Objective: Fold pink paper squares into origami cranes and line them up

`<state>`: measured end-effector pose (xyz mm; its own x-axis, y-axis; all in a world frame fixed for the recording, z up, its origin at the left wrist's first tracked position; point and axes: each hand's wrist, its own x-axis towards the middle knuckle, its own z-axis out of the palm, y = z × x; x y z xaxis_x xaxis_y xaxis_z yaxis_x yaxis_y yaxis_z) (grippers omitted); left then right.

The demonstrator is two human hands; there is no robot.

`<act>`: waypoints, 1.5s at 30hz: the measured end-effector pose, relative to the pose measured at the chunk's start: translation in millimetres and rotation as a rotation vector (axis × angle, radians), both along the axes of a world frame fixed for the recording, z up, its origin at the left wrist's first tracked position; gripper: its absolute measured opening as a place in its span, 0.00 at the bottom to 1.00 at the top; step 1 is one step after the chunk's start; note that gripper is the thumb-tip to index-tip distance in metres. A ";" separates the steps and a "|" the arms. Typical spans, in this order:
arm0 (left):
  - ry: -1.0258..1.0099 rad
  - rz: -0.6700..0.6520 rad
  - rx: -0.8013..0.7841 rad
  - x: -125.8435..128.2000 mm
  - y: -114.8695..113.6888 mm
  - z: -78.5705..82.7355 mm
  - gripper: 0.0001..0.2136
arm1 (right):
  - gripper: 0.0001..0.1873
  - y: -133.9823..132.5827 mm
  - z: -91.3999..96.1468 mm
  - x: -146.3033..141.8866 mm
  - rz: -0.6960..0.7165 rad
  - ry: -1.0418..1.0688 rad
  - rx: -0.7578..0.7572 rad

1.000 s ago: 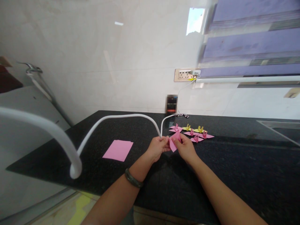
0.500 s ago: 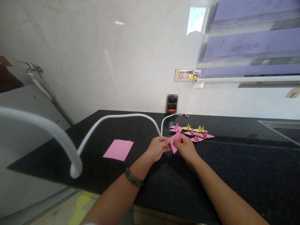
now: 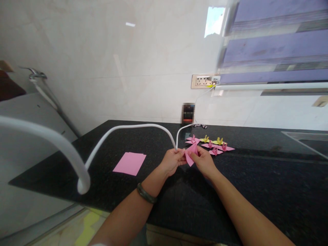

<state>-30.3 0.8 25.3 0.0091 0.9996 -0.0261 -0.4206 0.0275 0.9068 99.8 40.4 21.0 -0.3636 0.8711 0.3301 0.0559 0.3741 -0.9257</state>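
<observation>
Between my two hands, just above the dark counter, is a piece of folded pink origami paper (image 3: pixel 191 155). My left hand (image 3: pixel 174 160) pinches its left edge between thumb and fingers. On the other side my right hand (image 3: pixel 204 161) grips it, the thumb pressed against the near face. A pointed corner of the paper hangs down between the thumbs. Several pink paper cranes (image 3: pixel 215 151) rest on the counter just beyond my right hand, along with two yellow paper cranes (image 3: pixel 219 141). Left of my hands lies a stack of square pink paper (image 3: pixel 130 164).
A white flexible tube (image 3: pixel 143 126) arches over the black countertop (image 3: pixel 256 191) and comes down behind my left hand. A blurred-out dark device (image 3: pixel 188 113) leans against the wall below a socket (image 3: pixel 202 81). At the right is a sink edge (image 3: pixel 302 143).
The folded pink paper has shifted slightly in my fingers, and its lower corner shows a little differently. Both hands keep their hold; everything else looks the same.
</observation>
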 end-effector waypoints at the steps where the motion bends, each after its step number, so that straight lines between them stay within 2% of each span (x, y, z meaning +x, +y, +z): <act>1: 0.009 0.001 -0.002 -0.2 0.0 -0.3 0.13 | 0.08 0.1 -0.3 0.0 -0.001 -0.005 0.004; 11: 0.088 0.042 0.016 -0.1 -0.9 -1.5 0.12 | 0.04 2.5 -1.1 1.4 -0.034 -0.045 0.078; 17: 0.084 0.089 0.003 2.1 -0.7 1.4 0.13 | 0.10 1.3 3.7 1.4 -0.060 0.034 0.078; 27: 0.166 0.077 0.009 3.6 -3.8 5.9 0.15 | 0.11 -2.0 8.3 2.2 -0.072 -0.055 0.118; 31: 0.272 0.100 0.036 4.0 -1.7 3.7 0.14 | 0.12 -1.2 8.3 3.1 -0.125 -0.084 0.162; 37: 0.439 0.099 0.089 4.4 -2.3 4.7 0.11 | 0.14 -2.3 10.6 2.5 -0.117 -0.106 0.178; 40: 0.494 0.153 0.137 3.1 -1.8 4.4 0.11 | 0.16 -3.9 12.7 2.3 -0.118 -0.088 0.142; 42: 0.482 0.234 0.122 1.4 -0.4 3.4 0.10 | 0.16 -4.8 13.6 1.9 -0.093 -0.056 0.053; 45: 0.437 0.354 0.093 -2.0 2.7 2.3 0.09 | 0.19 -6.5 13.6 0.4 0.012 0.009 -0.064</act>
<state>-32.3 3.4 27.6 -0.3186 0.9380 0.1365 0.0256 -0.1355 0.9904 100.2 33.9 34.6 -0.3717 0.8859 0.2774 0.0427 0.3149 -0.9482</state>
